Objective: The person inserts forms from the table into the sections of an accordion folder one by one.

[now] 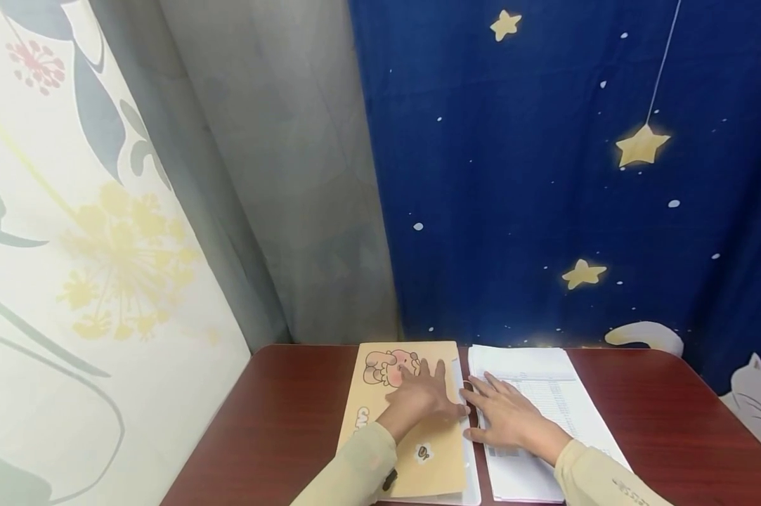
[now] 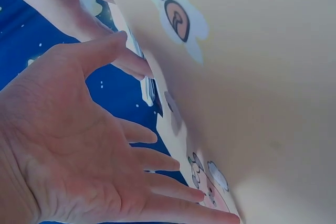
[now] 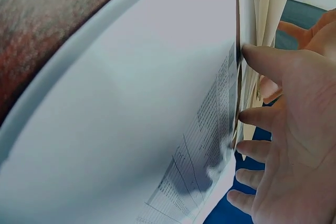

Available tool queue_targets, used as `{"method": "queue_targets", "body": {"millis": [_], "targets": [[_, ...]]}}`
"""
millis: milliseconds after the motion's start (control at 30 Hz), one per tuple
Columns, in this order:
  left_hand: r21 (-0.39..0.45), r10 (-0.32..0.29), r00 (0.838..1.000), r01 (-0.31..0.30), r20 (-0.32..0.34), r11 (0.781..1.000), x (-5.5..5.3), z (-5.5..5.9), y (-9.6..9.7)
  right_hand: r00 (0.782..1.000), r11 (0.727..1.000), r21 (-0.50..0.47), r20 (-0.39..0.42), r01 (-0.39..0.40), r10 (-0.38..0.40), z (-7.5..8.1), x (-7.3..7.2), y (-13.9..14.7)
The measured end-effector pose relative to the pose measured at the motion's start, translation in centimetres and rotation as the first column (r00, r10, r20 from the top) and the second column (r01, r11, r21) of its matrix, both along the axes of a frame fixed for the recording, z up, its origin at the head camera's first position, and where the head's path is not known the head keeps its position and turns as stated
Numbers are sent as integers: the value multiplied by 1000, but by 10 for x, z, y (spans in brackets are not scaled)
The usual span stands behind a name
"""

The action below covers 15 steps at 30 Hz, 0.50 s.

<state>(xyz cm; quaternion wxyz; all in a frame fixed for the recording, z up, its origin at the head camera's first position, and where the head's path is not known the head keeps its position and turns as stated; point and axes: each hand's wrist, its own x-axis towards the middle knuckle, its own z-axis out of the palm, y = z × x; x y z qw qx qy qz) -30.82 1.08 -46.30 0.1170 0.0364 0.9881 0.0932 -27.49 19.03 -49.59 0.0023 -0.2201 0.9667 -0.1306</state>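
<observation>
A tan cardboard folder (image 1: 440, 457) with cartoon drawings lies at the middle of the table, white sheets showing along its right edge. My left hand (image 1: 421, 395) rests on its cover with fingers spread; the palm side shows in the left wrist view. To the right lies a stack of white printed papers (image 1: 547, 358). My right hand (image 1: 506, 416) lies over the stack's left edge, its fingers extended toward the folder. In the right wrist view the fingertips touch the edge of the papers (image 3: 131, 93). The two hands are close together but grip nothing.
The dark red wooden table (image 1: 279, 422) has rounded far corners. Behind it hang a grey curtain (image 1: 304, 176) and a blue curtain with stars (image 1: 513, 176). A white floral-patterned surface (image 1: 102, 281) stands along the left.
</observation>
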Motion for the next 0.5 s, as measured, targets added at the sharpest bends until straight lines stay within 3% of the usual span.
{"method": "queue_targets", "body": {"millis": [300,500], "targets": [[-19,-15,1000,15,8,1000,2,-1,2,997,998,18,44,55,-56,2,0,-1],[39,-36,998,34,46,999,-3,-1,0,994,995,51,64,83,-86,4,0,0]]}}
